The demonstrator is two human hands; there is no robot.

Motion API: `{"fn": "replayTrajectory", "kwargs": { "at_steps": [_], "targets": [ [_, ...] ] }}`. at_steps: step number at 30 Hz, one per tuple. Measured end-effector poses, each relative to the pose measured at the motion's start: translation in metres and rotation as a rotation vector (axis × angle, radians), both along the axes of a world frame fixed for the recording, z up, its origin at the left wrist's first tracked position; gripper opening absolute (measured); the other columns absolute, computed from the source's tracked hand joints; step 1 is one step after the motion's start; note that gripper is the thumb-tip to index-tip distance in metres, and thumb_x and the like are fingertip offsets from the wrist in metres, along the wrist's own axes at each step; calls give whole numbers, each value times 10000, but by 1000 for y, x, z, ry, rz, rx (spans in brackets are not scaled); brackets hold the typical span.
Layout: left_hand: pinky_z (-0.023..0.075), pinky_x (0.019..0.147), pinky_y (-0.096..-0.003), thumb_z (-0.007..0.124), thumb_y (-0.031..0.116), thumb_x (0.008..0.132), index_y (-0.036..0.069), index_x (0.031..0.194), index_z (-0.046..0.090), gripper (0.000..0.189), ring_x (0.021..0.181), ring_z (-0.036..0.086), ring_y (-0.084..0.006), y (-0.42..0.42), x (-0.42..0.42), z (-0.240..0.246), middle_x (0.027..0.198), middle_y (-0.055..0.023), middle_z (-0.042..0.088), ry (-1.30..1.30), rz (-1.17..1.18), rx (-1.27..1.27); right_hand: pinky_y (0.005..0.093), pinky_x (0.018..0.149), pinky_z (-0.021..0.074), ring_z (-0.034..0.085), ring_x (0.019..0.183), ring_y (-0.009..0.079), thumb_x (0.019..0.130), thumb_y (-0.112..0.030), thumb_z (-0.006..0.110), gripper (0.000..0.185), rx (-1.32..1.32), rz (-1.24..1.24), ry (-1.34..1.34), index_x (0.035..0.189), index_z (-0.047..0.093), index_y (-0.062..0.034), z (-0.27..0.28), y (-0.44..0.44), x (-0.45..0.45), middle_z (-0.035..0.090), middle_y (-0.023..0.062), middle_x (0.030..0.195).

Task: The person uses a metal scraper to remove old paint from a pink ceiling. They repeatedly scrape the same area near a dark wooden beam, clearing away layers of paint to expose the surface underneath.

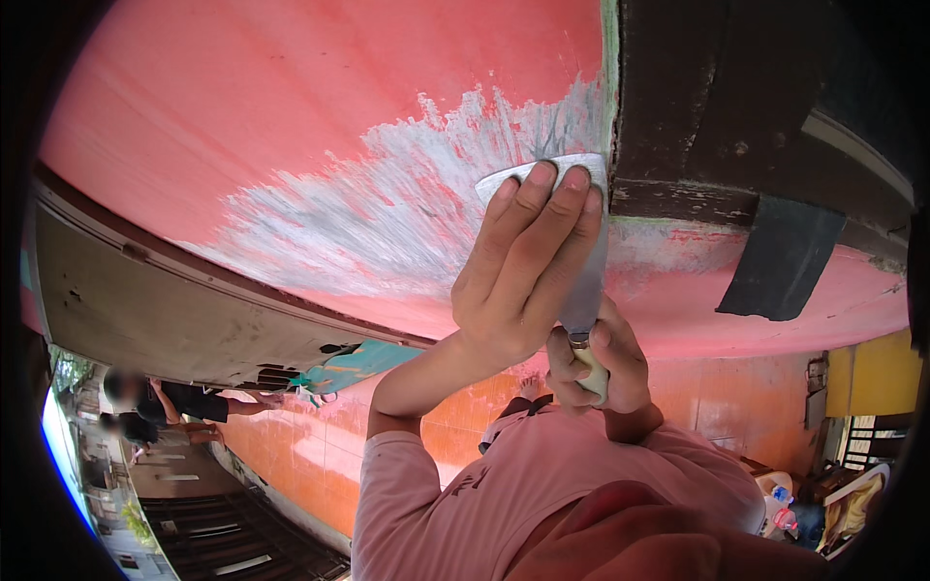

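Observation:
My right hand [600, 363] grips the pale handle of a wide putty knife [583, 294]. The fingers of my left hand [527, 261] lie flat over the knife's metal blade near its edge; its thumb is not plainly seen. The blade edge rests at a pink painted wall [349, 80], right beside a dark brown wooden frame [676, 94]. A streaky grey and white patch [349, 225] fans out over the pink paint, left of the blade. Whether any filler lies on the blade is hidden by my fingers.
A dark grey sheet [781, 258] hangs by the frame on the right. Left of the wall runs a worn brown panel [182, 290]. Below are orange floor tiles [327, 465]. People [171, 403] are at the far left. Plastic bottles [785, 508] stand at the lower right.

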State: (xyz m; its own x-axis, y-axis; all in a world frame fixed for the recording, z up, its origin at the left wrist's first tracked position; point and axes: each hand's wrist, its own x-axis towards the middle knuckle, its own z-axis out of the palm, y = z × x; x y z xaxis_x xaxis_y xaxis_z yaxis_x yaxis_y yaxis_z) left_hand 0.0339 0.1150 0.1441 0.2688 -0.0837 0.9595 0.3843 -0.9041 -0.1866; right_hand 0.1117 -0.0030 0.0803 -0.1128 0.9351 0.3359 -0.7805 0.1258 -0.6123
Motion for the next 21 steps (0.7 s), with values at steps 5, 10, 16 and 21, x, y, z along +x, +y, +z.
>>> {"fn": "replayTrajectory", "kwargs": {
  "at_steps": [5,10,16,21],
  "targets": [
    [575,931,-381,722,33,744,6,995,744,254,1062,674,-268,-1,0,19,1090,-101,705,-2,32,41,224,371,285,355,412,73,1036,-488,395,699,-34,22,-19,1540,185,-53,17,-2,1,393,20,714],
    [584,906,-390,702,27,701,-13,976,741,280,1045,674,-281,2,4,34,1077,-113,702,-42,14,96,227,362,282,336,392,76,1037,-481,397,695,-18,0,-18,1545,174,-62,32,-2,2,389,22,695],
    [588,890,-393,667,42,682,-17,971,741,304,1046,667,-293,2,7,43,1065,-121,695,-48,28,129,226,338,277,335,374,76,1037,-473,405,694,-27,6,0,1543,170,-61,43,-1,5,395,24,686],
    [587,887,-404,658,51,682,-25,990,735,327,1058,661,-303,-3,0,56,1086,-135,684,33,43,118,230,319,279,336,350,78,1039,-464,407,679,10,55,18,1531,187,-51,53,-1,7,392,22,676]
  ]
}}
